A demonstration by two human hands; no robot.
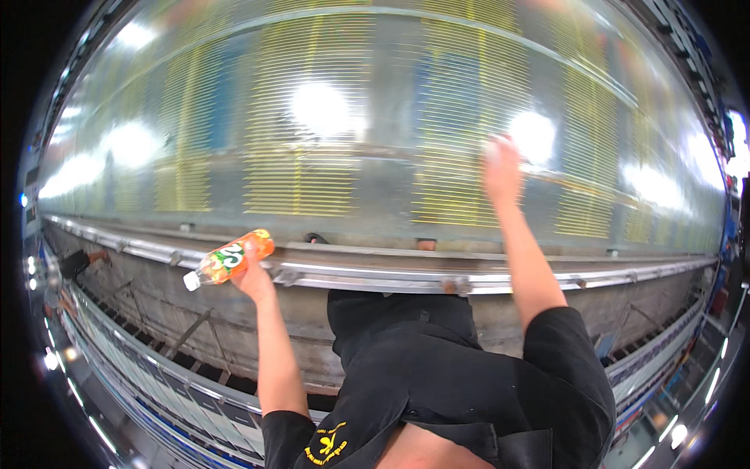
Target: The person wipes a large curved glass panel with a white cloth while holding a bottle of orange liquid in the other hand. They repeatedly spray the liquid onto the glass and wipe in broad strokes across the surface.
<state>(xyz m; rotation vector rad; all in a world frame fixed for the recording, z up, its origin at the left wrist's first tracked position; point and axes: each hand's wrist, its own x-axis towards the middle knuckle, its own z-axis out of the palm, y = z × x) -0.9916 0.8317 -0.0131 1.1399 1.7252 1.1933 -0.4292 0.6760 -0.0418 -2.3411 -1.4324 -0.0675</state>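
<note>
Black shirt fabric point(437, 391) with a small yellow emblem fills the lower middle of the view, closest to the lens, and both bare forearms rise from it toward a long metal rail point(375, 275) that crosses the picture. Just above that rail, at its left part, the left hand point(251, 275) is closed around the lower end of an orange soda bottle point(228, 259), which lies nearly level with its white cap pointing left and slightly down. Well above the rail, toward its right part, the right hand point(500, 166) is raised against a broad, ribbed, translucent panel point(328, 141) with yellow and blue shapes blurred behind it; the hand is smeared by motion, so I cannot tell whether its fingers are spread or curled, and it seems to hold nothing. Judging by this, the bottle is in hand but not yet set anywhere, and whatever lies behind the panel looks unreached; most of the work appears left.
</note>
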